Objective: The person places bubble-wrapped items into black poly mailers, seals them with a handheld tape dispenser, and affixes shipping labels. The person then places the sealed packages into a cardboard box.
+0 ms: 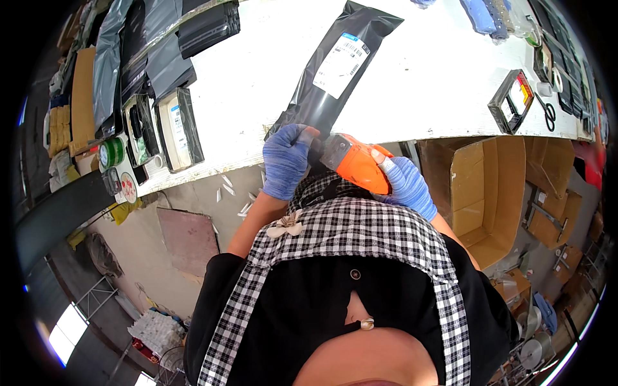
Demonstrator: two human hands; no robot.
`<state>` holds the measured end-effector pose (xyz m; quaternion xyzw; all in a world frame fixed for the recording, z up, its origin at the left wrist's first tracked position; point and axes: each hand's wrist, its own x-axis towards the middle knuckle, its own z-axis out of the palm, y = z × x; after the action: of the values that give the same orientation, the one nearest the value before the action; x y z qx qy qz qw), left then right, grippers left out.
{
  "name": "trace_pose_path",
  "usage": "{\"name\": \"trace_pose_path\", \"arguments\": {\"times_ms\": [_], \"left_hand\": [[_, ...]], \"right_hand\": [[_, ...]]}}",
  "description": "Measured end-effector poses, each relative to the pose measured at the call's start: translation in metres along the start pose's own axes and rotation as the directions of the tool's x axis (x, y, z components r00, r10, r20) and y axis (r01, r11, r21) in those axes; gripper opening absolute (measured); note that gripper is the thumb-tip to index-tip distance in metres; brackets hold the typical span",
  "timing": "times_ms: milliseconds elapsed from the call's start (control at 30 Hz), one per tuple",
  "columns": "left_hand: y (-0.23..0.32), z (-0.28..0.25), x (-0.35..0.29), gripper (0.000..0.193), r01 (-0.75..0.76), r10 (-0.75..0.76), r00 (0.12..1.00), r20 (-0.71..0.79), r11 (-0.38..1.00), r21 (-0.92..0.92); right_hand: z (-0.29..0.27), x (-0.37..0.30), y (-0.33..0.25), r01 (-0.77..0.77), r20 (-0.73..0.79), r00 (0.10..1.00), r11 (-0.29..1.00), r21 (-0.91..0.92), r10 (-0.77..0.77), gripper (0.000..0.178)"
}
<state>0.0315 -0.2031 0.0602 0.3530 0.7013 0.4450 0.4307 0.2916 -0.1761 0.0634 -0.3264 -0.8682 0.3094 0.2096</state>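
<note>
A black plastic mailing bag (pixel 313 106) with a white shipping label (pixel 341 64) lies slantwise on the white table, its near end at the front edge. My left hand (pixel 286 159), in a blue knit glove with bare fingertips, is closed on that near end. In a matching glove, my right hand (pixel 407 183) grips an orange hand-held tool (pixel 362 166) with a grey head. The tool's head is against or just beside the near end of the bag, close to my left fingertips; whether they touch I cannot tell.
Dark mailing bags (pixel 209 29) are stacked at the left of the white table (pixel 238 96), beside label holders (pixel 178 128) and green tape rolls (pixel 111 152). Black scissors (pixel 548 116) and a framed box (pixel 512 101) lie at the right. A large cardboard box (pixel 486 199) stands below the edge.
</note>
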Motion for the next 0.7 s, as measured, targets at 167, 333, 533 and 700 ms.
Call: {"name": "trace_pose_path", "arguments": {"times_ms": [167,333,533,700], "left_hand": [[0.027,-0.004,-0.008,0.013,0.11,-0.11,0.994,0.02,0.994,-0.001],[0.006,-0.05,0.019,0.015,-0.085,0.023,0.963,-0.268,0.971,-0.222],[-0.009,-0.059,0.05,0.015,0.026,0.009,0.991,-0.133,0.967,0.255],[-0.031,-0.036,0.051,0.019,-0.192,0.344,0.939,0.02,0.474,0.86]], "right_hand": [[0.01,-0.01,0.017,0.012,0.0,1.0,0.999,0.037,-0.012,0.081],[-0.011,-0.022,0.01,-0.108,-0.029,0.994,0.994,0.022,0.108,0.077],[-0.018,-0.052,0.028,-0.2,0.013,0.979,0.969,-0.143,0.203,0.078],[-0.009,-0.069,0.038,-0.234,-0.031,0.972,0.958,-0.163,0.232,0.078]]}}
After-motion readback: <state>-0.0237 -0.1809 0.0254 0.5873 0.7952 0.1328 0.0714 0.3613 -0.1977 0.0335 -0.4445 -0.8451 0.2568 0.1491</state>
